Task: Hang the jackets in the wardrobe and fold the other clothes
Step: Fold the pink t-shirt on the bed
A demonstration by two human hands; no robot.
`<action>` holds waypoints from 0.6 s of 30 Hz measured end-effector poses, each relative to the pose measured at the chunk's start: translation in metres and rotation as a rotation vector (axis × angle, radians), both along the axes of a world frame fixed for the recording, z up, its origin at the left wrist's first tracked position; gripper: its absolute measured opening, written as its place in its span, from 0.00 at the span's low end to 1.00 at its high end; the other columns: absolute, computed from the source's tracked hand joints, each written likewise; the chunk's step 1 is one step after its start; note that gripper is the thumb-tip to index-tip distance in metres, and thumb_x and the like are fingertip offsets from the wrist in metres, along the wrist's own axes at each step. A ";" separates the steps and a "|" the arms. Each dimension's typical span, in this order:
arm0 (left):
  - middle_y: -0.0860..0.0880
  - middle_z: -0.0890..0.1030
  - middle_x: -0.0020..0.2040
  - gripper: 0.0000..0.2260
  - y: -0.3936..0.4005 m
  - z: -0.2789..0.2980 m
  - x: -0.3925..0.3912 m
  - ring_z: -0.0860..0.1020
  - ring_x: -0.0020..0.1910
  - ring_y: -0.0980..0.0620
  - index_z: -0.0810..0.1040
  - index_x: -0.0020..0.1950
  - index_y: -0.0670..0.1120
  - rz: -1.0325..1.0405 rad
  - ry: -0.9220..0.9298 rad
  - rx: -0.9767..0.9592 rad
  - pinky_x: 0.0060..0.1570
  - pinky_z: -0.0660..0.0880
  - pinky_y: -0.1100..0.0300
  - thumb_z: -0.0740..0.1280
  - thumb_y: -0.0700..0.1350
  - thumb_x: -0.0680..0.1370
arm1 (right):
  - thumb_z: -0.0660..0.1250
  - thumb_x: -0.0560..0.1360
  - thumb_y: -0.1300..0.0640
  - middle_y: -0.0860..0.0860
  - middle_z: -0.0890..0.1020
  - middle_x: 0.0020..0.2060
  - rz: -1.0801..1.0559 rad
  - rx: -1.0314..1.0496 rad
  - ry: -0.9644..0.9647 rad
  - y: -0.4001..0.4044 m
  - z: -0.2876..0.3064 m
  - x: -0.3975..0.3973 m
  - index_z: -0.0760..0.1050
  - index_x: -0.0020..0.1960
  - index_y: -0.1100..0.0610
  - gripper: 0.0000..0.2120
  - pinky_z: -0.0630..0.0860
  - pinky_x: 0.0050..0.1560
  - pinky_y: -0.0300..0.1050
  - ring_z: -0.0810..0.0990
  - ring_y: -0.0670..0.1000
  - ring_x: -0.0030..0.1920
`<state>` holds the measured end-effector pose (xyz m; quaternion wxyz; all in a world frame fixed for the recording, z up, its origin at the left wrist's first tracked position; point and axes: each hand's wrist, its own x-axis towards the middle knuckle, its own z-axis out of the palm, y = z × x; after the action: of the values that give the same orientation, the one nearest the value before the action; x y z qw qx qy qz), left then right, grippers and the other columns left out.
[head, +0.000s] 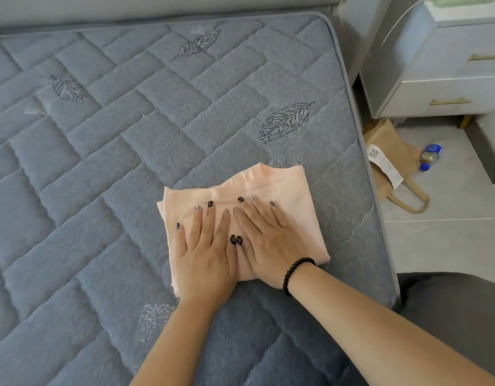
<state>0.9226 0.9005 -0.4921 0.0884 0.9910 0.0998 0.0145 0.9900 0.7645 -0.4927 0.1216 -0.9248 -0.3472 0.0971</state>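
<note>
A folded pale pink garment [282,188] lies flat on the grey quilted mattress [107,140], near its right edge. My left hand [204,249] presses down on the garment's left half with straight, spread fingers. My right hand [264,240] lies flat beside it on the right half, a black bead bracelet on the wrist. The thumbs of both hands touch in the middle. No jacket or wardrobe is in view.
A white bedside cabinet [447,87] with gold handles stands at the upper right. On the tiled floor beside the bed lie a brown paper bag [394,160] and a plastic bottle [430,157]. A dark-clothed knee [452,307] shows at the lower right.
</note>
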 end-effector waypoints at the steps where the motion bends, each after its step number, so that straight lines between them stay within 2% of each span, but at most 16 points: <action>1: 0.45 0.60 0.78 0.26 0.001 -0.003 0.001 0.53 0.78 0.45 0.65 0.76 0.48 0.010 0.006 0.006 0.74 0.53 0.40 0.48 0.54 0.80 | 0.42 0.80 0.44 0.52 0.50 0.78 -0.024 -0.017 -0.023 -0.003 -0.003 0.003 0.51 0.78 0.56 0.30 0.38 0.76 0.53 0.43 0.51 0.78; 4: 0.46 0.51 0.80 0.29 0.005 -0.008 -0.001 0.48 0.79 0.44 0.56 0.79 0.51 0.131 0.033 -0.025 0.74 0.48 0.42 0.47 0.60 0.79 | 0.44 0.78 0.38 0.52 0.49 0.78 -0.108 -0.071 -0.074 -0.011 -0.007 0.009 0.52 0.78 0.57 0.34 0.42 0.76 0.56 0.44 0.53 0.78; 7: 0.46 0.46 0.80 0.32 0.011 -0.010 -0.005 0.45 0.79 0.45 0.49 0.80 0.54 0.251 0.017 -0.100 0.75 0.49 0.43 0.45 0.64 0.78 | 0.46 0.76 0.35 0.52 0.47 0.78 -0.204 -0.079 -0.087 -0.015 -0.012 0.011 0.50 0.78 0.55 0.37 0.42 0.76 0.56 0.42 0.54 0.78; 11: 0.45 0.46 0.80 0.36 0.010 -0.005 -0.005 0.47 0.79 0.46 0.44 0.80 0.45 0.340 -0.017 -0.206 0.77 0.47 0.49 0.45 0.65 0.78 | 0.44 0.74 0.31 0.53 0.38 0.77 -0.422 -0.065 -0.045 -0.024 -0.017 0.018 0.40 0.78 0.56 0.42 0.40 0.75 0.58 0.38 0.55 0.77; 13: 0.43 0.49 0.80 0.37 0.008 0.000 -0.009 0.51 0.79 0.46 0.43 0.79 0.41 0.408 -0.053 -0.286 0.77 0.49 0.50 0.50 0.64 0.80 | 0.46 0.72 0.29 0.55 0.39 0.77 -0.593 -0.016 0.036 -0.031 -0.016 0.019 0.37 0.78 0.58 0.46 0.41 0.75 0.57 0.38 0.57 0.77; 15: 0.40 0.56 0.78 0.37 0.007 0.004 -0.013 0.58 0.76 0.42 0.46 0.79 0.39 0.458 -0.089 -0.325 0.75 0.54 0.48 0.53 0.62 0.80 | 0.49 0.72 0.29 0.57 0.44 0.77 -0.645 0.029 0.075 -0.038 -0.013 0.016 0.38 0.77 0.59 0.48 0.44 0.76 0.55 0.42 0.57 0.77; 17: 0.38 0.70 0.69 0.37 0.007 0.008 -0.014 0.69 0.67 0.38 0.57 0.75 0.36 0.510 -0.141 -0.398 0.68 0.65 0.43 0.57 0.62 0.77 | 0.54 0.73 0.31 0.56 0.53 0.76 -0.621 0.054 0.061 -0.042 -0.007 0.015 0.44 0.77 0.60 0.46 0.50 0.74 0.53 0.50 0.57 0.75; 18: 0.40 0.75 0.62 0.34 0.008 0.010 -0.014 0.73 0.60 0.39 0.63 0.70 0.39 0.553 -0.180 -0.480 0.61 0.70 0.42 0.60 0.63 0.74 | 0.58 0.72 0.32 0.54 0.59 0.73 -0.625 0.072 0.051 -0.042 -0.003 0.018 0.49 0.76 0.59 0.45 0.56 0.71 0.51 0.56 0.57 0.72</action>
<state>0.9089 0.9083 -0.4822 0.3193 0.8725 0.3557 0.1011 1.0078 0.7227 -0.4952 0.1871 -0.9790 -0.0463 0.0658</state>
